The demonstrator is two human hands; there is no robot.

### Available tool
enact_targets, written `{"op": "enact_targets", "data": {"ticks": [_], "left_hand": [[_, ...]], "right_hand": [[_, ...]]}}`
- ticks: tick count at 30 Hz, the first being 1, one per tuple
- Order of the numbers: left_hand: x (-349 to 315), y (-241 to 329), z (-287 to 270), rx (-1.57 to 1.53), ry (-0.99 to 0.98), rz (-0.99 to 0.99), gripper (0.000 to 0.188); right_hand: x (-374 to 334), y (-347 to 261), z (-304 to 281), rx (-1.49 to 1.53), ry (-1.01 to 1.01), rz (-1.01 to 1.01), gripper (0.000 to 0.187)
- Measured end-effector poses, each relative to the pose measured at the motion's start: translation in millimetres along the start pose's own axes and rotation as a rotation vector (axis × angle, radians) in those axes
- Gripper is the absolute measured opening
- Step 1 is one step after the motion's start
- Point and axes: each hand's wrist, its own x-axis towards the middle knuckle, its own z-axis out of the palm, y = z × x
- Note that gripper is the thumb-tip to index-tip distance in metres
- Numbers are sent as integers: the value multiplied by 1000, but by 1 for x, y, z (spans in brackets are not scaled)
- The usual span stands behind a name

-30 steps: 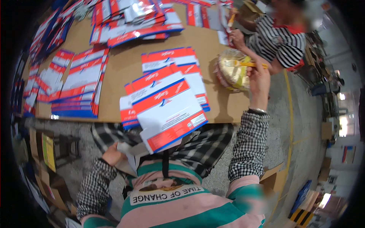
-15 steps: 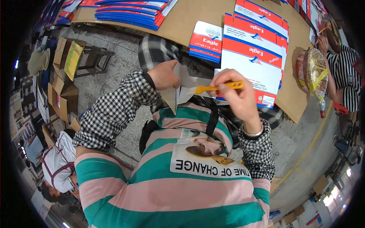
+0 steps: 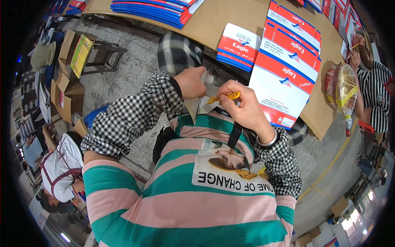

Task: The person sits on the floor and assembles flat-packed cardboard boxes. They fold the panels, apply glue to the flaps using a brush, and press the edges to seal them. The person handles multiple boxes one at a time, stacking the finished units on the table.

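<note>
My left hand [image 3: 191, 83] is closed on the edge of a partly folded carton [image 3: 192, 108], whose plain pale inside faces up over my lap. My right hand [image 3: 242, 103] grips a small brush [image 3: 212, 99] by its yellow handle. The brush head points left into the carton, close to my left fingers; its bristles are hard to make out. Just right of and beyond my right hand, flat red, white and blue cartons [image 3: 284, 82] lie overlapping on the table. A smaller stack of folded cartons [image 3: 238, 47] sits beside them.
The brown table [image 3: 222, 14] carries another stack of cartons [image 3: 152, 9] at the far left. A plastic-wrapped container with yellow tape [image 3: 341, 88] stands at its right edge. A co-worker in striped clothing [image 3: 376, 88] sits beyond it. Open cardboard boxes [image 3: 63, 99] stand at left.
My right hand has moved left with the brush, nearer to my left hand and the carton. The whole view has shifted slightly, so the table things appear farther right.
</note>
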Motion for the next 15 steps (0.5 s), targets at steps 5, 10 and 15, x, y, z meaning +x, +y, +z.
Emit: {"op": "enact_targets", "data": {"ticks": [5, 10, 15], "left_hand": [[1, -3, 2, -31, -14, 27, 55], [4, -2, 2, -9, 4, 60, 54], [1, 3, 0, 58, 8, 57, 54]], "right_hand": [[-5, 2, 0, -36, -10, -9, 8], [-3, 2, -5, -9, 6, -9, 8], [-6, 3, -8, -33, -49, 4, 9]]}}
